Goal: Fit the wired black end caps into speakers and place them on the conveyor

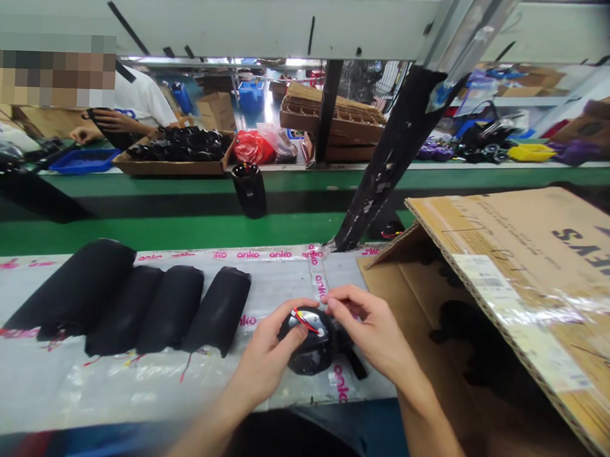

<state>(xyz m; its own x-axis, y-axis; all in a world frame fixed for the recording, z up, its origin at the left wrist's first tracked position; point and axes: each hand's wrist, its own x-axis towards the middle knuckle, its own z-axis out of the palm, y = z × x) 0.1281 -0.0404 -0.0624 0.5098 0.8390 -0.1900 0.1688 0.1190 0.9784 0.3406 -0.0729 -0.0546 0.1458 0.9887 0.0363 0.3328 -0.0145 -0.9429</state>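
Cardboard box, dark items inside; left grip on wired unit.

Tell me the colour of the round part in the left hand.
The round part is mostly black, seen best in the head view, the only one given.

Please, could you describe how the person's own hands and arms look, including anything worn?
The left hand and right hand are bare, without gloves; no ring or watch shows. The forearms show no sleeves, bracelets or clear markings.
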